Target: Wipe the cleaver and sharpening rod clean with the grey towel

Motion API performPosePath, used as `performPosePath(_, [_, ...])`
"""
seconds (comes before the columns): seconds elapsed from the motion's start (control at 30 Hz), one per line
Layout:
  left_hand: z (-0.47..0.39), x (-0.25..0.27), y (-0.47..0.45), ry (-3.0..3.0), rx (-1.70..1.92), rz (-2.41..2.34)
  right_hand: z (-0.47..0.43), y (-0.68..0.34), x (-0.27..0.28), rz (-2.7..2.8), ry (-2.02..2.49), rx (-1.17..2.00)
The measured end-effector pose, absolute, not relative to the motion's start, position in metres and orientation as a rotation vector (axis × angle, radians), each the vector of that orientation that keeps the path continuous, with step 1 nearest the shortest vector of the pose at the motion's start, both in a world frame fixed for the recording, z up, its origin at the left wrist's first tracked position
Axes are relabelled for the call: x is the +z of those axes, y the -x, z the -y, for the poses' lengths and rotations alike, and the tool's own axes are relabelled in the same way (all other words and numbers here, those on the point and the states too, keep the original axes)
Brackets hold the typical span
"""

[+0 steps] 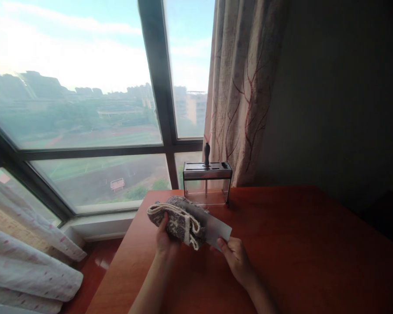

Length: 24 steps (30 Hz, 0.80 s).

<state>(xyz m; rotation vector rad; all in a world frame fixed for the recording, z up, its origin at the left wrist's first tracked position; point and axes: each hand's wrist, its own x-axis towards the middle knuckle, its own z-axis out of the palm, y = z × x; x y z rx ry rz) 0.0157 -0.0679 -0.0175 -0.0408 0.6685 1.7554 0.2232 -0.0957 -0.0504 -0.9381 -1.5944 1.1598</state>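
A folded grey-and-white patterned towel (pixel 173 220) is gripped in my left hand (pixel 166 240), with the thumb pressed on its near face. My right hand (pixel 237 257) closes around the near right end of a cleaver (pixel 218 231); its broad, flat grey blade points up and left. Part of the blade lies behind or inside the towel, so its far end is hidden. The cleaver's handle is covered by my right fingers. Both hands are above the table, close together.
A clear-sided knife block (pixel 207 173) with a metal top stands at the back edge of the reddish-brown table (pixel 281 244). One black-handled tool (pixel 207 153) sits upright in it. Behind are a window (pixel 85 151) and a curtain (pixel 245 87); another curtain (pixel 29 266) hangs left.
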Motion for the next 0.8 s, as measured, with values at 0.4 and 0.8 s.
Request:
performPosePath(0.4, [0.065, -0.020, 0.005, 0.046, 1.880, -0.716, 0.100, -0.252, -0.047, 1.208, 1.080, 1.304])
performPosePath(0.8, [0.066, -0.019, -0.012, -0.005, 1.735, -0.826, 0.096, -0.245, -0.061, 1.416, 1.083, 1.310])
